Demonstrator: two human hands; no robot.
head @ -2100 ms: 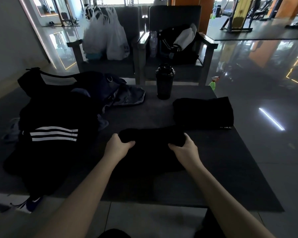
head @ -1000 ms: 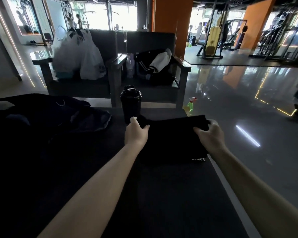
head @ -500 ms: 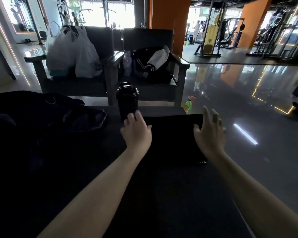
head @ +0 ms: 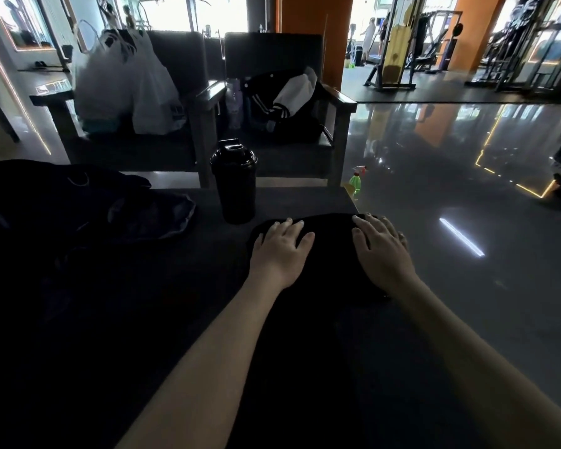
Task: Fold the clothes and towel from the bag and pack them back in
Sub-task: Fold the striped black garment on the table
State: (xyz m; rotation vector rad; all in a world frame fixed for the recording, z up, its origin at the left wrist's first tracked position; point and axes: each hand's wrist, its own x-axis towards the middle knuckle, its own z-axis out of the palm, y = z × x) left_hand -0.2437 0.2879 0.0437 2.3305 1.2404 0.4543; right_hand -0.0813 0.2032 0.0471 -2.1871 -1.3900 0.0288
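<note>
A stack of folded black cloth [head: 332, 251] lies near the far right corner of the dark table [head: 292, 202]. My left hand [head: 280, 249] lies flat on its left part, fingers straight. My right hand [head: 381, 249] presses flat on its right part, close to the table's edge. At the left, a dark open bag [head: 55, 196] slumps with a grey garment [head: 162, 215] spilling from it; the table's near side is too dark to make out.
A black shaker bottle [head: 235, 181] stands just beyond my left hand. Behind the table are two dark armchairs, one with white plastic bags [head: 123, 85], one with a black and white jacket [head: 282, 102]. A green spray bottle [head: 357, 181] stands on the glossy floor at right.
I carried a folded black piece from the table's middle onto the folded pile at the far right, let go of it, and now both palms lie flat on top.
</note>
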